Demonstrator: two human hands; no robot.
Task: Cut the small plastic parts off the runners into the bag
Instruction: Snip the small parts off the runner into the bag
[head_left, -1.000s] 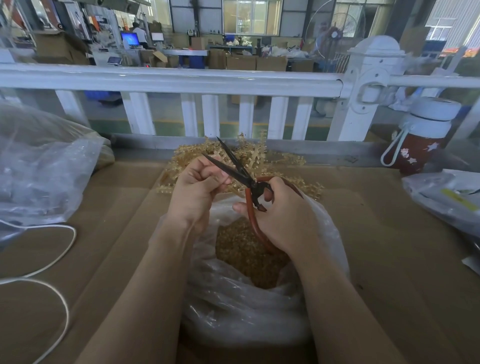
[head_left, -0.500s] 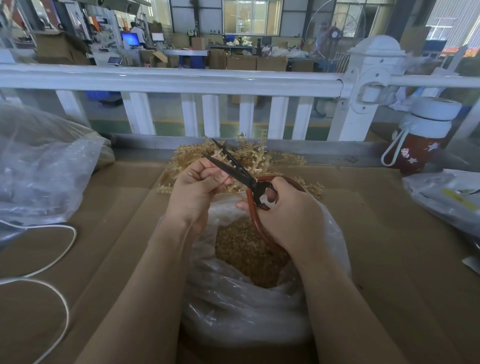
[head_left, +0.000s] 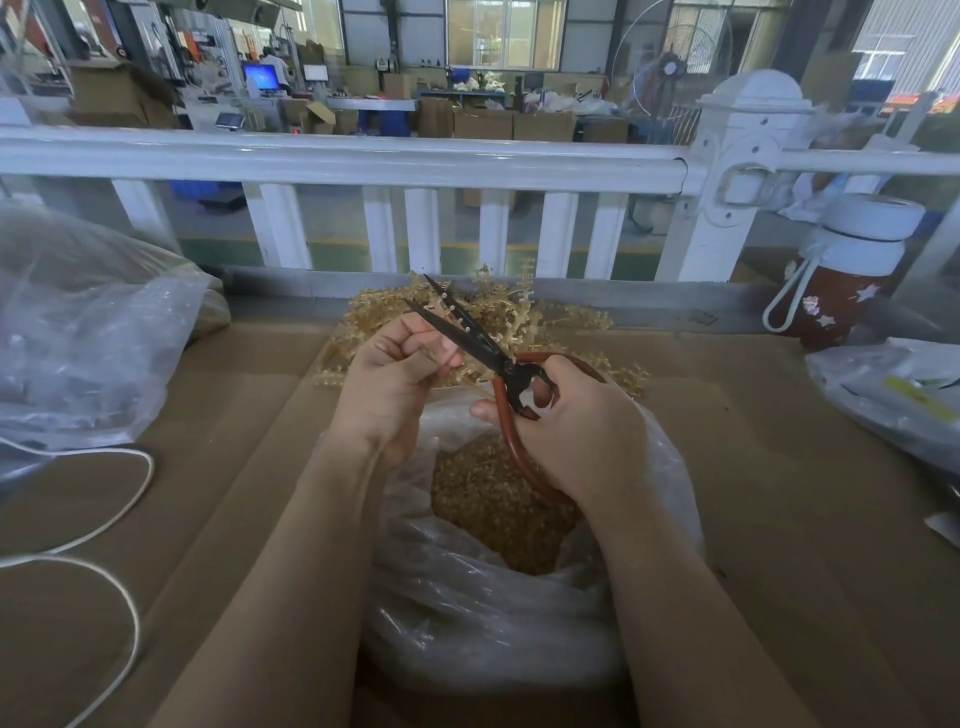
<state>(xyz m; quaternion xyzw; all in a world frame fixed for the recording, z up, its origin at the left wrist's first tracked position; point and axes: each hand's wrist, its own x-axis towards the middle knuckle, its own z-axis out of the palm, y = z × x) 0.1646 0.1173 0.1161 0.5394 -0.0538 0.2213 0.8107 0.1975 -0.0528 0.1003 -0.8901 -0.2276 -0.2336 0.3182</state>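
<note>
My left hand (head_left: 395, 374) pinches a thin tan runner (head_left: 453, 368) just above the mouth of a clear plastic bag (head_left: 483, 618). My right hand (head_left: 576, 426) grips black scissors (head_left: 470, 332) by their red-brown loop handles. The blades are parted, and small tan parts stand along the runner between them. Inside the bag lies a heap of cut tan parts (head_left: 493, 509). A pile of tan runners (head_left: 519, 317) lies on the cardboard behind my hands.
Brown cardboard (head_left: 779, 493) covers the table. A big clear bag (head_left: 88, 332) and a white cord (head_left: 109, 519) lie at the left. A red bottle with a white lid (head_left: 852, 270) and another plastic bag (head_left: 893, 395) are at the right. A white railing (head_left: 363, 161) runs along the back.
The scissor blades have come closer together and shifted slightly along the runner. My hands stay over the bag.
</note>
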